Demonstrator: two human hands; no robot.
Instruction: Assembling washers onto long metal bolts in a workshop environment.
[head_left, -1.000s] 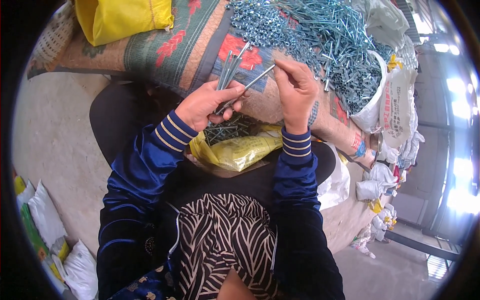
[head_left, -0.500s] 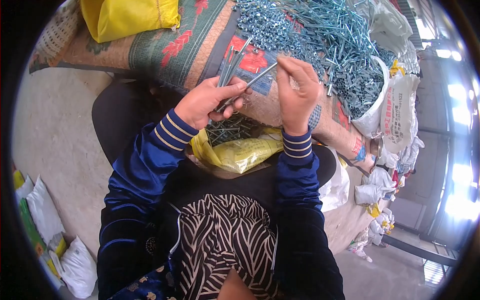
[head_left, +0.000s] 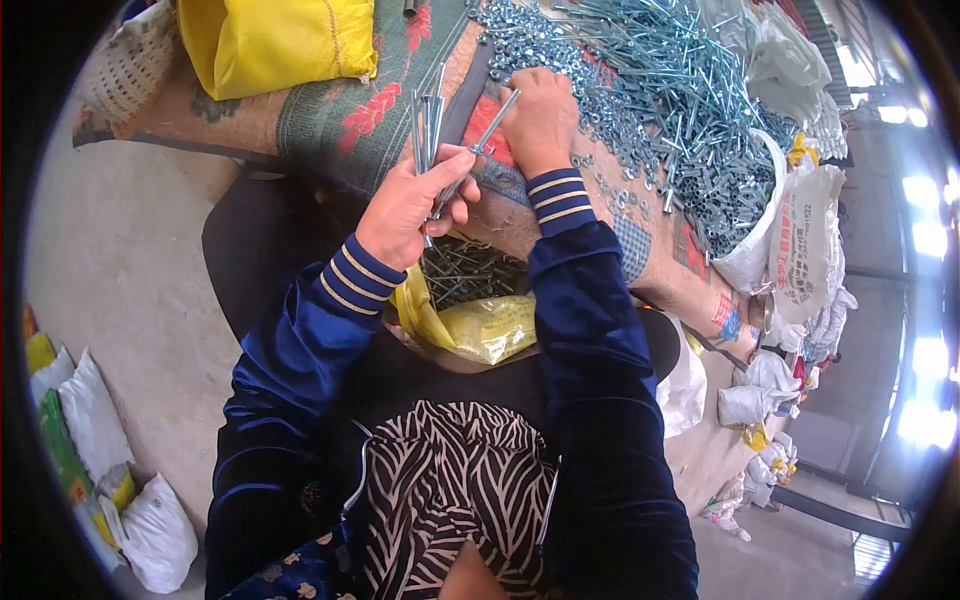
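My left hand (head_left: 400, 215) is closed round a bundle of long silvery bolts (head_left: 430, 125), most of them standing up out of the fist. One bolt (head_left: 497, 120) leans out to the right between thumb and finger. Over at the near edge of a heap of small metal nuts (head_left: 515, 38), my right hand (head_left: 540, 112) bends down with its back toward me, so its fingertips are hidden. Below the left hand, a yellow plastic bag (head_left: 490, 330) lies open in front of my lap, with many bolts (head_left: 460, 275) inside.
Patterned cloth (head_left: 330, 125) covers the work surface. Long bolts (head_left: 665, 65), washers (head_left: 630, 165) and short metal tubes (head_left: 735, 200) lie heaped at right beside a white woven sack (head_left: 805, 240). A yellow bag (head_left: 275, 45) stands far left. White sacks (head_left: 155, 530) rest on the floor.
My right hand has left the leaning bolt's tip and moved up and left to the nuts. My left hand still grips the bundle, slightly further left, with the bolts more upright.
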